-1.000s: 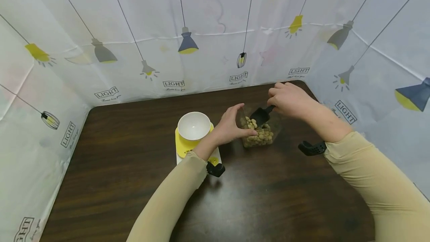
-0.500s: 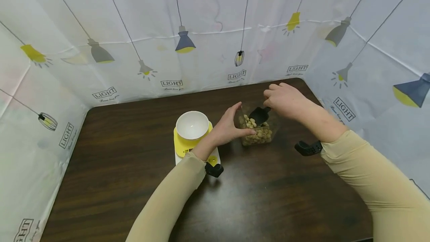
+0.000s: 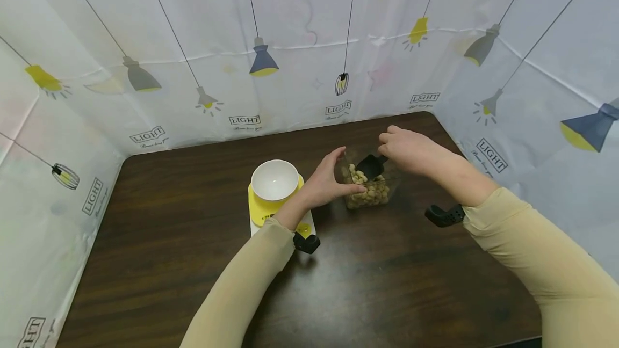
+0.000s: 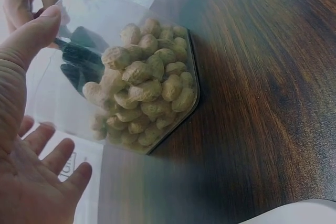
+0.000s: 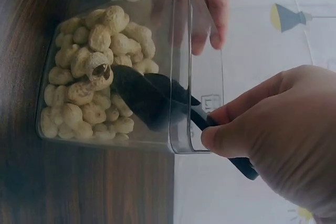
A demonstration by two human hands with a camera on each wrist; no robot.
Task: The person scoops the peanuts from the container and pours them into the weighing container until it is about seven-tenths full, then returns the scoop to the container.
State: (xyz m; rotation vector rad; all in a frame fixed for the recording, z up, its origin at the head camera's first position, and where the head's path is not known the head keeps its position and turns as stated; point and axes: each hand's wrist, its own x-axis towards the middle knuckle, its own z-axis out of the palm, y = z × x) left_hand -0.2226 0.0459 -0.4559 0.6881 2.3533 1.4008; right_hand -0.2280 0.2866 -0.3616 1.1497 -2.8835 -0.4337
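Observation:
A clear plastic container (image 5: 181, 136) stands on the table, partly filled with unshelled peanuts (image 5: 79, 87). My left hand (image 3: 325, 182) holds it from the left, with the thumb at the near rim and the fingers spread along the far side. My right hand (image 3: 411, 149) grips the handle of a black scoop (image 5: 149, 95) above the container's right side. The scoop slants down inside, its front edge against the peanuts. One peanut near it has a broken shell. To the left, a white bowl (image 3: 274, 179) sits on a yellow and white kitchen scale (image 3: 258, 211).
The dark wooden table (image 3: 193, 267) reaches back to a white curtain (image 3: 300, 20) printed with hanging lamps, which encloses the left, back and right sides. My left forearm passes over the scale's front right corner.
My right hand has sunk slightly, tipping the scoop a little inside the container. The left hand keeps its hold, and the head view has shifted slightly.

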